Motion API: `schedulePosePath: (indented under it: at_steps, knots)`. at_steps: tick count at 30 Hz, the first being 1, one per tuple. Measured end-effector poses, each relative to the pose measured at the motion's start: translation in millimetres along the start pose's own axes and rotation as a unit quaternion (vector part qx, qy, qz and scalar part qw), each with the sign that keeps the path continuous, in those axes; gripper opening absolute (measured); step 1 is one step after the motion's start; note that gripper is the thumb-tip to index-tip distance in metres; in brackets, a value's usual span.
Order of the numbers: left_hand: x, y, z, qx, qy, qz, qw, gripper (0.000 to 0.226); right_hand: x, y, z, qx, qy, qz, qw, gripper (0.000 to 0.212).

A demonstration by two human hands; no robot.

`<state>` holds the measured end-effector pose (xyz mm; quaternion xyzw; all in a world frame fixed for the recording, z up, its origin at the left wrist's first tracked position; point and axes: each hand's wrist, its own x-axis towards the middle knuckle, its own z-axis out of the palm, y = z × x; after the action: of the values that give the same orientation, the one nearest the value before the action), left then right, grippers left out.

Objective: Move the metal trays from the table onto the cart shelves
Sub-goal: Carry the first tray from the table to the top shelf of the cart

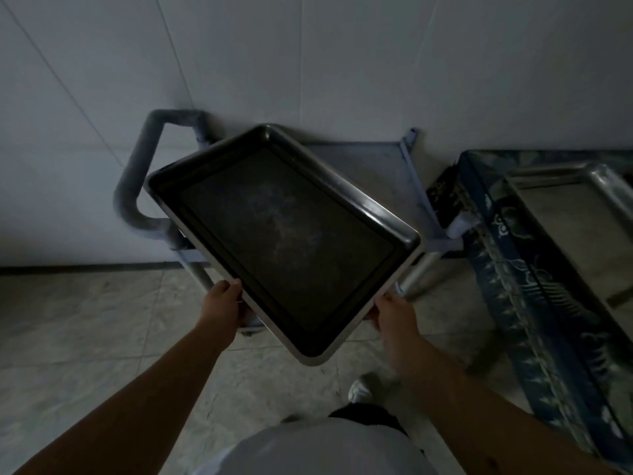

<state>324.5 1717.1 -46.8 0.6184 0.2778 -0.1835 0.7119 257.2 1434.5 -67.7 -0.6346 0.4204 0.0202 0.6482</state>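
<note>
Head view: dim room. Your left hand [224,298] and right hand [390,308] each clasp a near edge of the dark tray [284,238], fingers curled under the rim. The tray hangs skewed above the cart [370,162], its far corner near the handle [137,180], not yet resting on the top shelf. Square it to the shelf rails first, then lower the far end and slide. Another tray [582,214] waits on the patterned table [534,303] at right.

held tray [284,234] over the cart [373,166]; table [534,303] with another tray [582,214] at right.
</note>
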Motion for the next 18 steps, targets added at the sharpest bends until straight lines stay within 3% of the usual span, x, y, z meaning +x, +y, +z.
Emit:
schedulePosePath:
  at_steps: [3, 10, 18]
  knots:
    - [0.3, -5.5, 4.6, -0.002, -0.015, -0.004, 1.0, 0.02, 8.1, -7.9, -5.4, 0.054, 0.011, 0.01, 0.998, 0.022]
    - [6.4, -6.0, 36.7, 0.027, -0.074, -0.029, 0.996, 0.016, 54.7, -44.3, -26.7, -0.015, 0.079, 0.006, 0.997, 0.024]
    - [20.4, 1.8, 116.6, 0.013, -0.081, -0.049, 0.995, 0.015, 158.2, -119.6, -43.7, -0.073, 0.106, 0.109, 0.986, 0.019]
